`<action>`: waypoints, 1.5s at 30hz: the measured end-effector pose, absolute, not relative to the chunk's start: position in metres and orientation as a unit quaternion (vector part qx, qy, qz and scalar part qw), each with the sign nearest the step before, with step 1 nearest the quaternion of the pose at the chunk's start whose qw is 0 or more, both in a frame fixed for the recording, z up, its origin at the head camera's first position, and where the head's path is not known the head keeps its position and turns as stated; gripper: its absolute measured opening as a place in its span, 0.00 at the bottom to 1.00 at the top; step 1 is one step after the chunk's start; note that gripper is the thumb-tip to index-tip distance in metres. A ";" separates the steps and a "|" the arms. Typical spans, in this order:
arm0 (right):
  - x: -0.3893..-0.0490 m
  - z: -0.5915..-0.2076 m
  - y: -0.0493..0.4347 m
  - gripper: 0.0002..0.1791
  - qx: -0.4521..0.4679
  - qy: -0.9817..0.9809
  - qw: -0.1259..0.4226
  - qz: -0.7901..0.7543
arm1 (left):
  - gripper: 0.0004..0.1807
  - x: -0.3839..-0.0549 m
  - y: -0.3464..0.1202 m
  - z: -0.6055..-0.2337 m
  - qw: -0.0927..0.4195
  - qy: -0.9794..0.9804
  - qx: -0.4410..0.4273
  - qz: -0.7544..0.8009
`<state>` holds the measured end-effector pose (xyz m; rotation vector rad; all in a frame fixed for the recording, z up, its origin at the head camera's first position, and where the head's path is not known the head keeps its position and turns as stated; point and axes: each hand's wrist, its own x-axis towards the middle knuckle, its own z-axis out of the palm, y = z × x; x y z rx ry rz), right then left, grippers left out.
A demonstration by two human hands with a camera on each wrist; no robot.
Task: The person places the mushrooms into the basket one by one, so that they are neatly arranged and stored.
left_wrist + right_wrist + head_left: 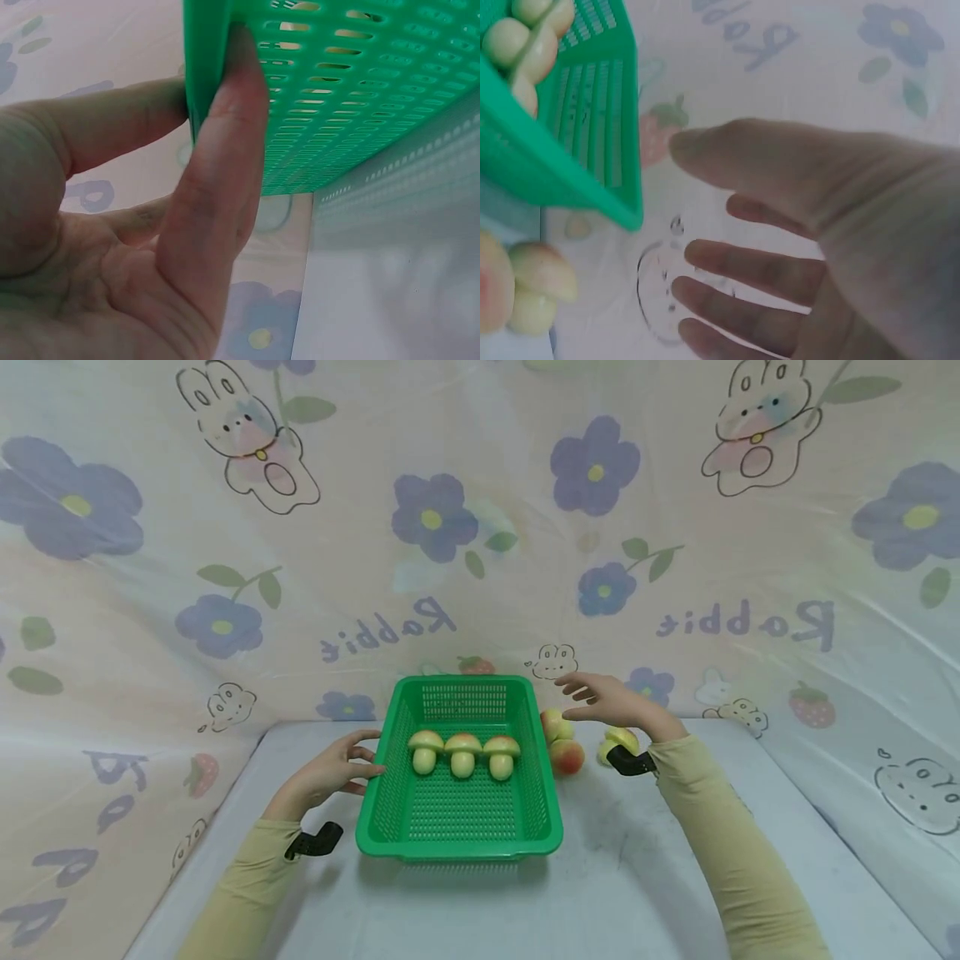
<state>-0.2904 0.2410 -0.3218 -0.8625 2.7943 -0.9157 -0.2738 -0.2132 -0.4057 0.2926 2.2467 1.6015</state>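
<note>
Three toy mushrooms (462, 755) with yellow-red caps lie in a row inside a green plastic basket (459, 850) with perforated walls. My left hand (330, 774) pinches the basket's left rim, thumb and fingers on either side of it in the left wrist view. To the right of the basket my right hand (611, 702) is raised with fingers spread apart and nothing held. Below it, beside the basket, are another toy mushroom (557, 725) and a round red-yellow toy fruit (567, 757). One more mushroom (621, 743) sits near the right wrist, partly hidden by the black wrist strap.
A pale table (600, 893) carries everything. Behind it and at both sides hangs a cloth (510, 585) printed with rabbits and purple flowers.
</note>
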 end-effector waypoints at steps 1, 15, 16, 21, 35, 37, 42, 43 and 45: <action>-0.290 -0.322 0.245 0.29 -0.277 0.912 0.036 -0.301 | 0.40 -0.274 -0.214 -0.406 0.183 0.796 0.104 0.568; -0.291 -0.340 0.298 0.30 -0.207 0.933 0.020 -0.293 | 0.40 -0.273 -0.217 -0.406 0.181 0.794 0.110 0.570; -0.292 -0.342 0.302 0.30 -0.203 0.934 0.022 -0.292 | 0.40 -0.273 -0.217 -0.406 0.180 0.795 0.110 0.569; -0.294 -0.354 0.321 0.30 -0.177 0.938 0.023 -0.298 | 0.40 -0.273 -0.217 -0.407 0.182 0.794 0.108 0.569; -0.297 -0.402 0.350 0.31 -0.120 0.946 0.015 -0.299 | 0.40 -0.274 -0.214 -0.406 0.185 0.792 0.109 0.571; -0.297 -0.409 0.351 0.32 -0.117 0.945 0.014 -0.305 | 0.40 -0.274 -0.214 -0.406 0.185 0.792 0.108 0.571; -0.299 -0.422 0.353 0.33 -0.106 0.946 0.019 -0.305 | 0.40 -0.273 -0.213 -0.407 0.185 0.792 0.106 0.572; -0.300 -0.423 0.353 0.33 -0.105 0.947 0.021 -0.304 | 0.40 -0.272 -0.213 -0.407 0.185 0.792 0.106 0.572; -0.301 -0.425 0.353 0.33 -0.104 0.948 0.024 -0.301 | 0.40 -0.272 -0.213 -0.407 0.184 0.792 0.106 0.572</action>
